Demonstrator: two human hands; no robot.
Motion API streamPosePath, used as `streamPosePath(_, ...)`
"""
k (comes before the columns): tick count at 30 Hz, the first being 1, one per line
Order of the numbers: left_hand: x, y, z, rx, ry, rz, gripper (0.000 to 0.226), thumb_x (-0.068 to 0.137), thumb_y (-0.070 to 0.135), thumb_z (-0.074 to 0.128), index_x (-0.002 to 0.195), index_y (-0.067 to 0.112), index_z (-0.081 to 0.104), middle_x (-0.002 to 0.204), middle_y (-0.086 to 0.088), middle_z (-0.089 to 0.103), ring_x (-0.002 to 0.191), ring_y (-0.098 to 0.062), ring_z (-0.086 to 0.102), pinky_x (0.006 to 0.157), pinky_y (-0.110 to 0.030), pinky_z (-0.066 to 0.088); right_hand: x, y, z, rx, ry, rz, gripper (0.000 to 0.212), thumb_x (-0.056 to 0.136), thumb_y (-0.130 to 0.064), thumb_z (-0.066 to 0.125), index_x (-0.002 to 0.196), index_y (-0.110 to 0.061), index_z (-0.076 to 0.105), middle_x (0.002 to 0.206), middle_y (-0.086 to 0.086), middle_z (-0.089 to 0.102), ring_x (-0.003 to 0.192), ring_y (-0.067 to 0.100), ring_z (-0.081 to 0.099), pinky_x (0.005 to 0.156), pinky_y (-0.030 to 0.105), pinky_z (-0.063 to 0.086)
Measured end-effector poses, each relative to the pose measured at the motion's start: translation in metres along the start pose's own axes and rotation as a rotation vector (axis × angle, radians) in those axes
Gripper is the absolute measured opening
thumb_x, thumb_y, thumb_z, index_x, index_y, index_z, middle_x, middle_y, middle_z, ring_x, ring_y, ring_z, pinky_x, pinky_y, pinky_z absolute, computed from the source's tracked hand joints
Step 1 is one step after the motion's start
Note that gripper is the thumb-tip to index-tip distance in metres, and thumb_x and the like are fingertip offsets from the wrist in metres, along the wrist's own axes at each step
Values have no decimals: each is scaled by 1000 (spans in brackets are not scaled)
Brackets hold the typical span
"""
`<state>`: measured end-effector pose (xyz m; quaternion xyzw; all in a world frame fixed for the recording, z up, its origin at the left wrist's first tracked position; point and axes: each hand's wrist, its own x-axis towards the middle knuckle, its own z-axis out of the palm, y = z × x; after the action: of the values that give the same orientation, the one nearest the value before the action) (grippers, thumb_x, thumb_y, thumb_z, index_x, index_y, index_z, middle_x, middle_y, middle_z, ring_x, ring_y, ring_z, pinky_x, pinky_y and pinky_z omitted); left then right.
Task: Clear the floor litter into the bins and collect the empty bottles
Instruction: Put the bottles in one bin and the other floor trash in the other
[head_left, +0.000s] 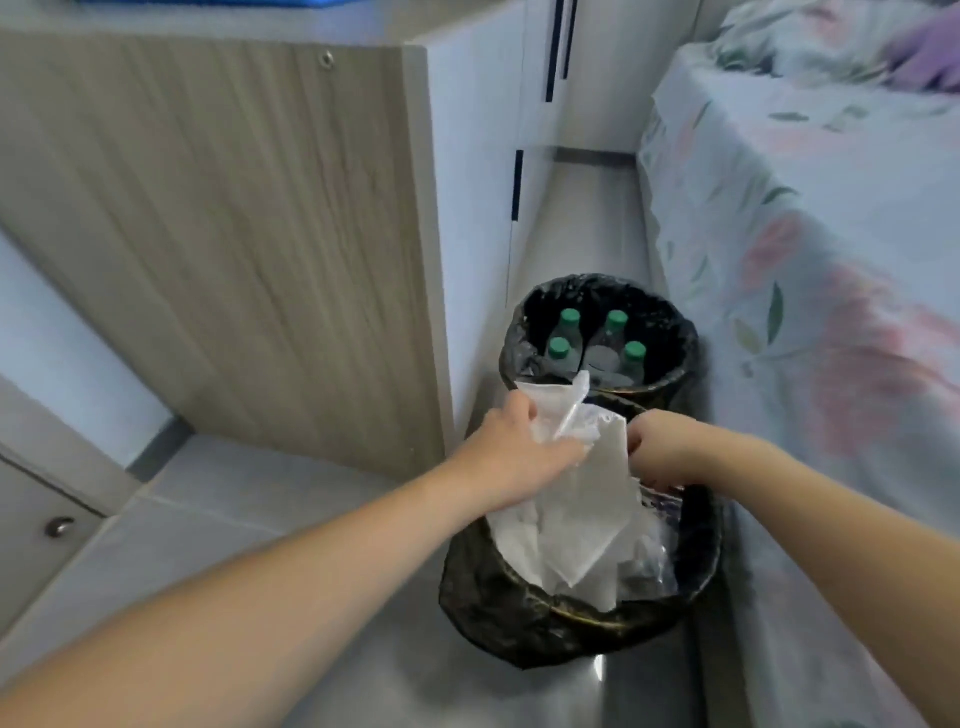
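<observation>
Two black-lined bins stand on the floor between a cabinet and a bed. The far bin (675, 332) holds several clear bottles with green caps (569, 318). The near bin (519, 618) is stuffed with white paper and clear plastic litter (576, 540). My left hand (514, 452) grips the top of that white litter above the near bin. At the bin's far right rim, my right hand (660, 447) is closed on the edge of the same litter or the liner; I cannot tell which.
A wood-grain cabinet panel (234, 234) rises on the left, with white cupboard doors (483, 156) behind it. A bed with a floral sheet (810, 260) fills the right side. Grey floor tiles (234, 519) lie at the lower left.
</observation>
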<state>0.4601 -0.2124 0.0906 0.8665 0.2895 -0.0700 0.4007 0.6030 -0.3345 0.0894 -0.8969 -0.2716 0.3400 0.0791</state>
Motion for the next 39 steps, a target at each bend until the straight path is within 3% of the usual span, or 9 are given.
streamPosePath(3,13,-8,31,512,84,43,68,82,65,43,136,24,34,127,-10,51,114,-32,49,94,-44,41,8,11,-14,94,114,-21,24,85,-2,50,103,0,67,96,20,69,79,30,63,77,38,55)
streamPosePath(6,28,-9,53,705,143,28,69,81,71,38,133,26,41,125,-12,48,115,-34,42,97,-44,33,18,14,-17,156,151,-35,28,90,-4,47,113,1,62,98,20,66,76,29,59,76,38,54)
streamPosePath(12,35,-9,90,857,207,147,73,83,73,42,127,16,43,127,-12,40,109,-29,38,88,-43,31,24,10,-1,20,105,-55,14,89,-9,48,83,-7,60,77,10,58,68,26,52,62,31,47)
streamPosePath(16,40,-23,99,818,185,-5,62,85,63,50,123,14,42,124,-12,53,111,-30,49,90,-42,35,22,10,5,-84,90,-55,21,90,-8,44,72,-10,55,68,5,53,62,20,47,50,26,36)
streamPosePath(21,37,-20,79,715,30,-31,79,83,72,45,133,11,44,131,-14,52,118,-34,48,95,-44,35,13,2,13,-118,149,-110,33,89,-12,46,120,-14,57,110,5,62,96,23,61,80,32,53)
streamPosePath(23,28,-15,54,633,-8,63,70,85,68,47,127,12,52,124,-11,55,114,-33,50,92,-43,40,6,-5,12,-132,193,-147,25,88,-12,45,109,-16,58,106,3,60,99,25,59,77,33,53)
streamPosePath(27,6,-32,-17,571,156,244,31,94,43,44,99,14,54,103,-7,57,101,-29,55,72,-36,44,-11,-40,9,-181,292,-244,39,91,-18,46,131,-15,50,130,8,53,118,26,52,94,35,47)
streamPosePath(31,-15,-90,-91,570,314,127,37,96,41,44,115,12,57,118,-11,58,112,-32,53,92,-41,46,-24,-104,24,-166,274,-410,41,92,-21,46,134,-17,46,136,8,49,119,25,49,96,34,43)
streamPosePath(39,-113,-246,-173,584,399,-146,39,98,40,42,116,9,55,118,-16,55,113,-35,53,94,-41,45,-23,-270,122,-282,79,-679,51,93,-21,50,141,-10,41,144,11,44,133,24,41,108,28,30)
